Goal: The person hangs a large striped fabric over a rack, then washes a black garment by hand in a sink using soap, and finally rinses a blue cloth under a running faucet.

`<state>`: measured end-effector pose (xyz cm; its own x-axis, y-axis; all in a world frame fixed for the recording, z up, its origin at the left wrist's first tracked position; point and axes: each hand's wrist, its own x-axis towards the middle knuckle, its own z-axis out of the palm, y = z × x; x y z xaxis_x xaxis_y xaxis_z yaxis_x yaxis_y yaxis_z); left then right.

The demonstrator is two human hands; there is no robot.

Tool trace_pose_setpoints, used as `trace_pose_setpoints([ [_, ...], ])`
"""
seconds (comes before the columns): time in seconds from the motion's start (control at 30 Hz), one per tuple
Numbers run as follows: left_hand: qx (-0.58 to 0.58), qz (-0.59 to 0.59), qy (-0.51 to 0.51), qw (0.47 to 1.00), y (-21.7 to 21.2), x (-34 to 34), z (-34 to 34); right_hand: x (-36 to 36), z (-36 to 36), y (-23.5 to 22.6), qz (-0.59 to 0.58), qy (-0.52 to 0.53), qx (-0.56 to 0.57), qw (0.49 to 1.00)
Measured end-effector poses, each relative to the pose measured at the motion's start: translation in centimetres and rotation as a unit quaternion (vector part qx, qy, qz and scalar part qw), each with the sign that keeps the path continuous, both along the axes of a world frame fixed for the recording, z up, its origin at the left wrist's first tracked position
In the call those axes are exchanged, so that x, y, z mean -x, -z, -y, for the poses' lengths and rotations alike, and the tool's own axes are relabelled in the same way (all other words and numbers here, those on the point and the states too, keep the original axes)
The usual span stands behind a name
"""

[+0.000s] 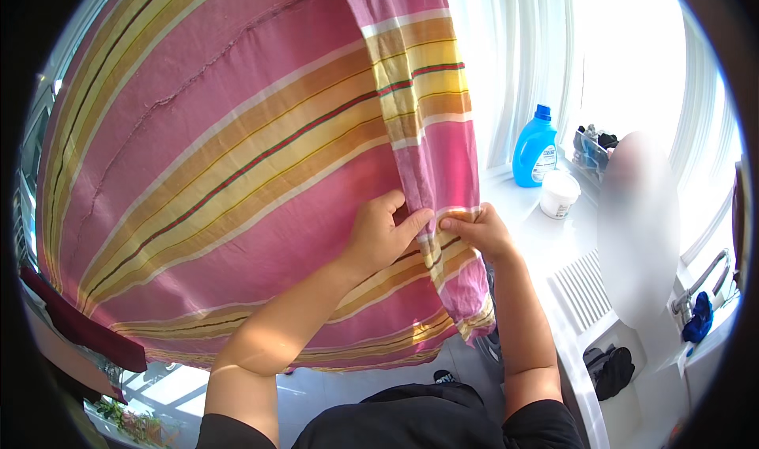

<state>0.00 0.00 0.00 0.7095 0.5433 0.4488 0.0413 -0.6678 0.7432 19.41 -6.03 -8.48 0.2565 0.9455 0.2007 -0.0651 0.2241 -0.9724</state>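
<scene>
Striped cloth (261, 164): folded edge (431, 145) runs top to bottom; left hand (381, 232) pinches its left side, right hand (484, 232) its right, equally near.

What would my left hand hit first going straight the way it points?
Your left hand would first meet the folded strip of striped cloth, which its thumb seems to touch; depth there is unclear.

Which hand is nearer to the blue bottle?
The right hand, at the right edge of the striped cloth; the left hand is farther from the blue bottle.
</scene>
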Motion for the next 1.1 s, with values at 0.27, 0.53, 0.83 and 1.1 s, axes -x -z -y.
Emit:
trace_pose_setpoints([
  [0.27,0.167,-0.201,-0.179,0.949,30.2,8.5,-4.2,3.6,1.9,30.1,0.193,0.097,0.286,0.934],
  [0.53,0.182,-0.111,-0.346,0.914,26.3,19.3,-1.5,5.9,5.5,30.5,0.379,0.192,0.204,0.882],
  [0.83,-0.427,-0.103,-0.52,0.732,3.5,23.4,-6.1,20.4,0.0,-5.8,0.593,0.295,-0.375,0.649],
  [1.1,0.072,-0.626,0.017,0.777,26.3,32.1,-3.1,28.0,-5.7,-7.2,0.605,-0.007,-0.306,0.735],
])
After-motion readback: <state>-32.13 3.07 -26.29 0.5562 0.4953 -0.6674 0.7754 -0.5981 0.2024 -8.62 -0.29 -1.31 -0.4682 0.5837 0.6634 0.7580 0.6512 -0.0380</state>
